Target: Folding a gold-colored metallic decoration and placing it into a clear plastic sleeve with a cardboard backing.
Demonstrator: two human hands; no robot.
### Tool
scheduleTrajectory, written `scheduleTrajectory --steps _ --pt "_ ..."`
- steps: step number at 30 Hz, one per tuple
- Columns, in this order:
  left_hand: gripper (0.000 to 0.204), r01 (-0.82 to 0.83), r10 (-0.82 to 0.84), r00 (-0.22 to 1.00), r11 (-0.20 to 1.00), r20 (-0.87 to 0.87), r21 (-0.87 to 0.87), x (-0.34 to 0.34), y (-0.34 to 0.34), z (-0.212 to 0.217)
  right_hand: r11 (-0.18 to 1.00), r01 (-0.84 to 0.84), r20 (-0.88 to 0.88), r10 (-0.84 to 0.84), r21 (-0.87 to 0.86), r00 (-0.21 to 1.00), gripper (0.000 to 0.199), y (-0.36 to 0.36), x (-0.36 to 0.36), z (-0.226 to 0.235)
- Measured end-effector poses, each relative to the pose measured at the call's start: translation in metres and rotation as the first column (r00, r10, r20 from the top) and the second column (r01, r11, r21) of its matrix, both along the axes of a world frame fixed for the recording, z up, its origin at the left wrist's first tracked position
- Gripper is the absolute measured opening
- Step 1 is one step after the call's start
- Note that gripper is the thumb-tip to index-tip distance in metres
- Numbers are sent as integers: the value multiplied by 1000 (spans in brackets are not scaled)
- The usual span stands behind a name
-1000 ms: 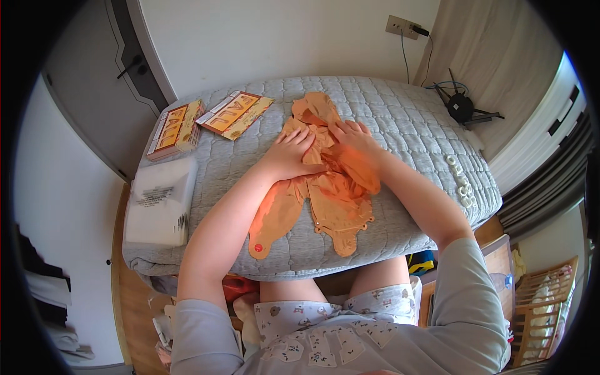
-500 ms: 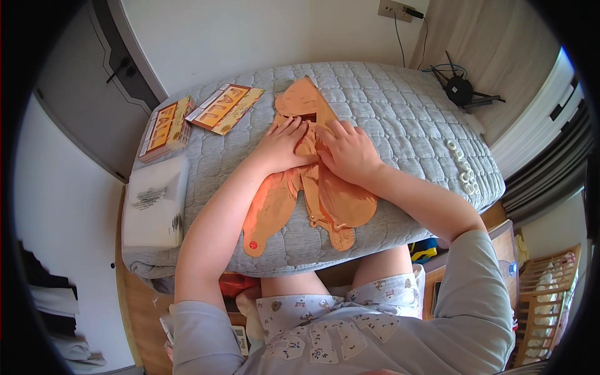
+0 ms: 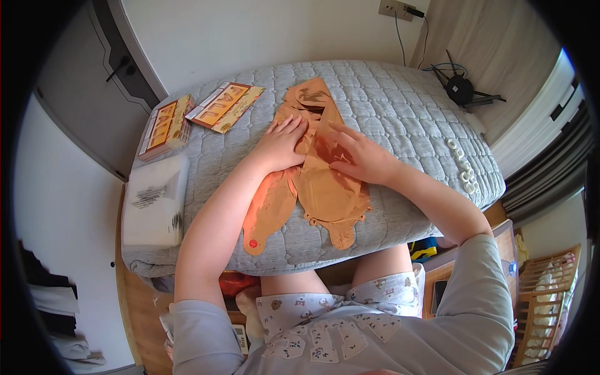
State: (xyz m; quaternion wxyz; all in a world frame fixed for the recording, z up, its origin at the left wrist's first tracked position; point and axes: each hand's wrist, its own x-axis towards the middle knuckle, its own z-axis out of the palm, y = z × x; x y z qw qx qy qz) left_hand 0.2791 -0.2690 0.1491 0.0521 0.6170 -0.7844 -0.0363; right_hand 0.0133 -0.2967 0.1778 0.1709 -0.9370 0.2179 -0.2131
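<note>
Left hand [image 3: 282, 145] and right hand [image 3: 357, 157] press flat, fingers extended, on orange garment [image 3: 328, 194]; booklets [image 3: 225, 106] at 10 o'clock.

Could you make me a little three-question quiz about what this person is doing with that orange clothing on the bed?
1. True or false: both hands rest flat on the orange garment.
2. Which lies nearest the left hand?
A. the black stand by the curtain
B. the flat orange-patterned packet
C. the wooden cot
3. Fill in: the garment lies on a grey ______ mattress cover.

Key:
1. True. The left hand and the right hand both press on the cloth, fingers spread, gripping nothing.
2. B. The packet lies just beyond the left hand, apart from it.
3. Quilted.
</note>
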Motion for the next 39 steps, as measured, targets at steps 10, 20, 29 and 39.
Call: scheduleTrajectory --steps 10,20,29,39 --pt "90 15 -16 999 999 -33 -41 3 -3 -4 999 -36 -200 39 18 979 44 -53 3 8" --pt "82 10 -10 1000 999 -15 -51 -3 0 0 996 43 -198 -58 -80 978 52 -62 13 -3" --pt "88 19 -21 999 998 -36 -54 1 -4 -8 966 144 -336 -211 -213 918 48 -47 29 -1" --pt "83 18 -19 1000 999 -13 -44 1 -5 -6 953 229 -211 -270 -200 940 62 -49 33 -25"
